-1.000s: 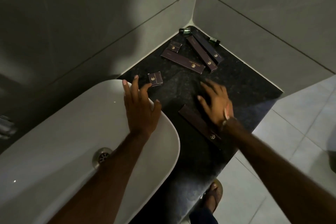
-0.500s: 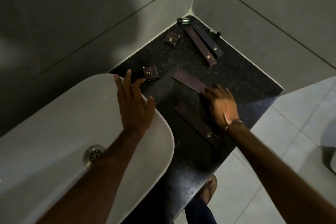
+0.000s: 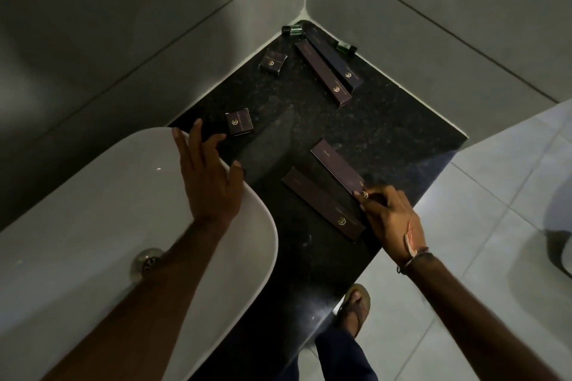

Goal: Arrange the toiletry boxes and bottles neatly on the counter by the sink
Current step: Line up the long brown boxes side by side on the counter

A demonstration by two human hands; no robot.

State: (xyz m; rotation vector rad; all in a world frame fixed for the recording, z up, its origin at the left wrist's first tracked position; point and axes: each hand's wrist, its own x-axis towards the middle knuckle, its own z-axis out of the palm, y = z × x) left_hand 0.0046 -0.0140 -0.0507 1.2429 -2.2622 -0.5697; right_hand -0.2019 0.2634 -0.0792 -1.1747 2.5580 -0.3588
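Two long boxes beside right hand, fingers pinching one's near end; left hand spread over sink; remaining boxes, bottles scattered beyond fingers, unarranged

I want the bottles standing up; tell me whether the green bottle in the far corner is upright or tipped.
Tipped. The green bottle lies on its side on the black counter, its dark cap pointing left along the wall.
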